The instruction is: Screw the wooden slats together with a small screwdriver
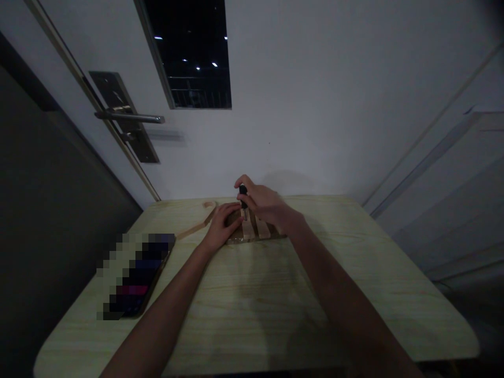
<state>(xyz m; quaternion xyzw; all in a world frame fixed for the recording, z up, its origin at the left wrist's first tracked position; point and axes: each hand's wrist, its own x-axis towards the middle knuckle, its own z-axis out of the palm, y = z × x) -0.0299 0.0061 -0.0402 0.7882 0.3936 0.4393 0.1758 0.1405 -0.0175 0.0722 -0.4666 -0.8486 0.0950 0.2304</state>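
My right hand (pixel 264 202) is closed around the black handle of what looks like a screwdriver (pixel 243 195), held nearly upright. The tool's short shaft points down at a light wooden strip (pixel 248 227) on a brown board (pixel 236 239). A second pale strip (pixel 263 229) lies on the board, partly under my right hand. My left hand (pixel 221 226) rests on the board's left side, thumb and fingers spread on either side of the tool's lower end. The exact tip of the tool is too small to make out.
A thin wooden piece with a rounded end (pixel 197 228) lies left of my left hand. Closer, at the left edge of the table (pixel 236 325), is a phone (pixel 147 275), its screen pixelated. Behind the table stands a white door (pixel 299 105) with a metal handle (pixel 134 117).
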